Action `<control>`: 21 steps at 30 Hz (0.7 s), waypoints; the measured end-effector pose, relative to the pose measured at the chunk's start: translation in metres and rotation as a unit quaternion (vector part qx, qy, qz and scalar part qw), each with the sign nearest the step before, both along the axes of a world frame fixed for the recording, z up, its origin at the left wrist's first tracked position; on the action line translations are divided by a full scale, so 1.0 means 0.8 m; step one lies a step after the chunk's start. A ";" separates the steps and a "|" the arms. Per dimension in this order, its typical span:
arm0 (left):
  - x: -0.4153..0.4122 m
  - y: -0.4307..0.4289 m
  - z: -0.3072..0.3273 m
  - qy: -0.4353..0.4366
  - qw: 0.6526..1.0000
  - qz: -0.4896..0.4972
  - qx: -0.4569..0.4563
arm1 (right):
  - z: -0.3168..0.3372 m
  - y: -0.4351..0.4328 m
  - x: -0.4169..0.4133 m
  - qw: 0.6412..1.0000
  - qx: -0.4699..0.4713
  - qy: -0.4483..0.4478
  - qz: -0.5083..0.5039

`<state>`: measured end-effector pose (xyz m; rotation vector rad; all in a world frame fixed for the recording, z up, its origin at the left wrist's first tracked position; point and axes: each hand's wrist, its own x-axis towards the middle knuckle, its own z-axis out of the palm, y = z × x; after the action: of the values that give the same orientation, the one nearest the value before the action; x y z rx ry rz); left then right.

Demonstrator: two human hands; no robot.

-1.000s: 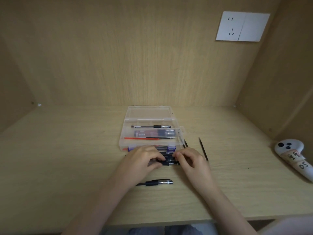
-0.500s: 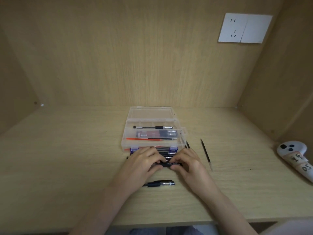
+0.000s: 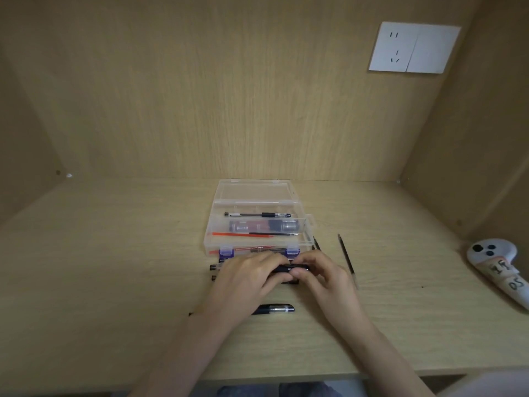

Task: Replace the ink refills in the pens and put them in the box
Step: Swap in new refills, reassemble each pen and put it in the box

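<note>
Head view, mid-task. Gripping a black pen [image 3: 292,268] with left hand [image 3: 246,277] and right hand [image 3: 323,275] at frame centre, just in front of the open clear box [image 3: 254,193]. One boxed pen [image 3: 257,215] so far, by the look of it. Left to do: pen ends [image 3: 213,267] under the left hand, spare pen [image 3: 274,308] at lower centre. Loose refill [image 3: 346,260] to the right, white controller [image 3: 495,265] at far right. No obstruction to the box seen.

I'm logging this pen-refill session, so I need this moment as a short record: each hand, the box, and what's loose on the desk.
left hand: grips the held pen
right hand: pinches the same pen's right end
box: clear, lid open, just beyond the hands
in box: boxed pen, red refill
loose on desk: black pen nearer the person; dark refill right of the box
far right: white controller
</note>
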<state>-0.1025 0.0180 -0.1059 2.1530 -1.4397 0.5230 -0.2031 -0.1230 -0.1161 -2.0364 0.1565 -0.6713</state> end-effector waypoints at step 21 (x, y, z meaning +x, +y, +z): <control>0.020 0.027 0.007 0.038 0.997 0.040 -0.050 | -0.013 -0.005 0.005 0.971 -0.238 0.028 0.003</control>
<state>-0.0863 0.0392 -0.1006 2.1352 -1.2632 0.5243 -0.1994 -0.1272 -0.1267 -2.5165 0.0214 -0.6947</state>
